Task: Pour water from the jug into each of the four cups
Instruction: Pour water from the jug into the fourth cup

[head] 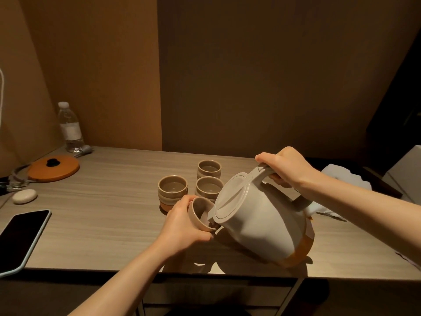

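Your right hand [287,166] has its fingers [276,179] curled round the top of the jug's handle [264,173], and that is the place to hold it: the jug [257,215] is bulky and, with water in it, probably heavy, so a grip high on the handle lets you tip it from the wrist. It hangs tilted above the table [102,224], spout down and to the left.

Your left hand [184,226] wraps the fourth cup [200,213] round its side, lifted and tilted, rim just at the spout. It looks like glazed ceramic: stiff, breakable, likely slick if wet, so hold the wall, not the rim.

The other three cups [173,188] stand close together behind it on the table; they seem to hold water, though I cannot be sure.

Well off to the left lie a phone [22,238] and an orange lid [53,171].
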The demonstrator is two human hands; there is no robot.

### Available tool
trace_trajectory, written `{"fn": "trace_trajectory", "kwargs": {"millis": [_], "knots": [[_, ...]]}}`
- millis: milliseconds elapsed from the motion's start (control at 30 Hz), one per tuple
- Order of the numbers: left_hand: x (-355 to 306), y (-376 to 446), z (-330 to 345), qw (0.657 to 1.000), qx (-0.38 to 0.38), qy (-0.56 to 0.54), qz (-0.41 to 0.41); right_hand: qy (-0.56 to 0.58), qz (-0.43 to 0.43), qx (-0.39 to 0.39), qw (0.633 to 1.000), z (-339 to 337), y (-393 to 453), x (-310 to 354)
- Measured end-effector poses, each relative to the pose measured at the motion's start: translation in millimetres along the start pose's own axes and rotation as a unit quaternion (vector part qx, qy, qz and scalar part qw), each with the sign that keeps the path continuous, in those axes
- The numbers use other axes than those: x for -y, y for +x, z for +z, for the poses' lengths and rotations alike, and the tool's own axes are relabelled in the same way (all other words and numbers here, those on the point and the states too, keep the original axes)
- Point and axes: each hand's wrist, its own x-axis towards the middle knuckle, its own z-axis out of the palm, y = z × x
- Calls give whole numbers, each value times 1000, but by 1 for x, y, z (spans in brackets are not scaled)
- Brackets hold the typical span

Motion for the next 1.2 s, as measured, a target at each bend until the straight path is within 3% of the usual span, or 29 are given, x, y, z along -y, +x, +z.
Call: {"fn": "trace_trajectory", "kwargs": {"millis": [567,1200], "knots": [[13,-3,7,998,-2,-57,-8,-35,-17,7,999,2,1,0],[14,-1,10,999,-17,-51,-1,-71,-29,3,997,4,6,6]]}}
